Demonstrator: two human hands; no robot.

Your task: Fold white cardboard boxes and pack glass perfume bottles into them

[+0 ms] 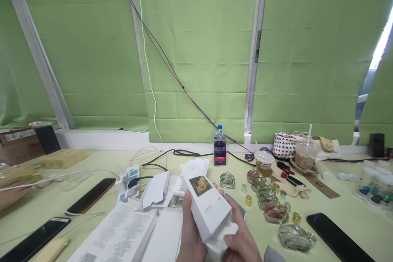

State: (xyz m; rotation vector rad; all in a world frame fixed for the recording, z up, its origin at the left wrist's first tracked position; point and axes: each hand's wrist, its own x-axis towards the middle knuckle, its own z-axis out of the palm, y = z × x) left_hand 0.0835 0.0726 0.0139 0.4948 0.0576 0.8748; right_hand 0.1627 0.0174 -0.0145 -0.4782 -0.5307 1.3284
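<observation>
Between both hands, white box (208,204), small picture label, lettering unreadable

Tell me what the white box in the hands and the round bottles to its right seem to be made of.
White box: looks like matte paperboard, going by its crisp folded edges, open flaps and printed picture. Both the left hand and right hand grip it. Round bottles: probably clear glass, glossy and see-through with bright glints, though clear plastic cannot be ruled out.

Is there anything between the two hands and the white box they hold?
Nothing visible. The left hand and the right hand both grip the white box directly, fingers on its sides and lower end, above the table.
</observation>
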